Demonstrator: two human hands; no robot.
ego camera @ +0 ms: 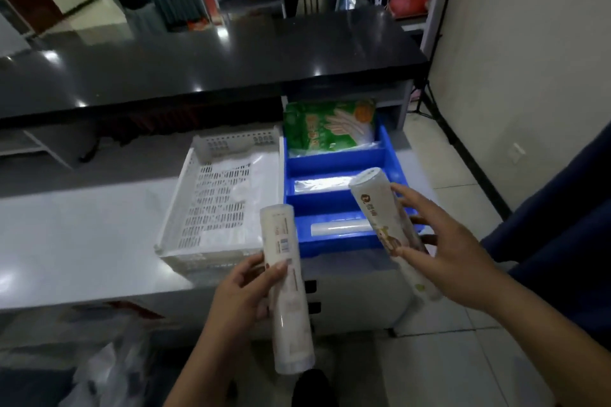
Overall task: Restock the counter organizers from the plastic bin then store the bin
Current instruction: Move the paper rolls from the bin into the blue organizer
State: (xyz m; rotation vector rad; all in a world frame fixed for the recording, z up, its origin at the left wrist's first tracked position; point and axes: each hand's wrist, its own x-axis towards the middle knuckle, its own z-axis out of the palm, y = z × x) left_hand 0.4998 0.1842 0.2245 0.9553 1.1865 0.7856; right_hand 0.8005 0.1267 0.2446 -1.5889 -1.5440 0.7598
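My left hand (246,291) grips a long white wrapped roll (286,287) held upright in front of the counter edge. My right hand (439,241) holds a second white roll (380,208) with printed pictures, tilted over the near right corner of the blue organizer (334,243). The blue organizer has three compartments: a green packet (327,125) at the back, a clear flat pack (317,184) in the middle, and a thin clear roll (340,229) in the nearest one. Left of it stands a white perforated tray (215,195) with thin clear plastic inside.
Both organizers sit on a white counter (82,241) below a raised black countertop (198,59). Crumpled plastic bags (109,370) lie low at the left. A blue chair back (562,225) stands at the right, on a tiled floor by the wall.
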